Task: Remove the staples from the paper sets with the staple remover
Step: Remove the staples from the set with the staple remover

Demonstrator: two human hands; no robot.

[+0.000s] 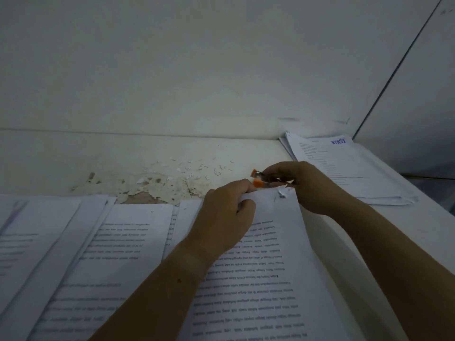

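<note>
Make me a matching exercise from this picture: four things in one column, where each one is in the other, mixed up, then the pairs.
Things:
1 staple remover
2 left hand
3 stack with blue stamp
4 paper scraps

Places:
A far right corner of the table
B loose on the table beyond the hands
C in the right hand
D holding the top edge of the paper set

Pairs: 1-C, 2-D, 3-A, 4-B.

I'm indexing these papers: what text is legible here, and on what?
"LUNAS": blue stamp, upside down to the camera, on the far right paper stack.
Nearest paper set: printed paragraphs, too blurred to read.
Left sheets: too blurred to read.
Staple remover: no readable marking.
</note>
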